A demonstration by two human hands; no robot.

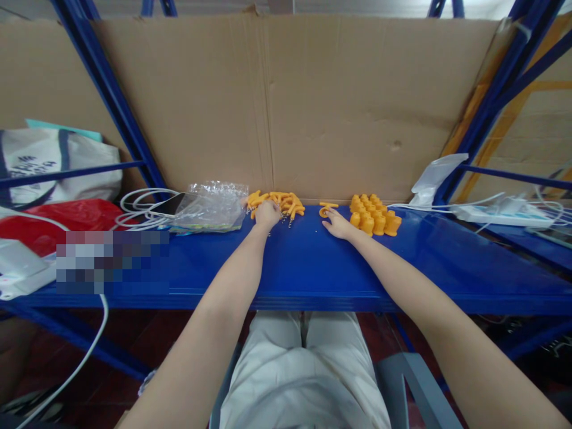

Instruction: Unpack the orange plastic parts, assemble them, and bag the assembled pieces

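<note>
Pale trousers (304, 369) fill the foreground as a seated person reaches onto a blue shelf (295, 268). Left hand (267, 214) curls into a heap of orange hooks (286, 204) by the cardboard, its grip hidden; right hand (337, 225) lies open, fingertips touching a lone hook (328, 208) beside orange caps (375, 218). Small, light and stiff, the hooks probably tangle; pinching one by its curved stem looks safest.

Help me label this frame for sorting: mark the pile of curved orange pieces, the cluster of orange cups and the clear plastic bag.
pile of curved orange pieces (291, 205), head view, its right half.
cluster of orange cups (374, 219), head view, its middle.
clear plastic bag (211, 206), head view, its crinkled middle.
</note>
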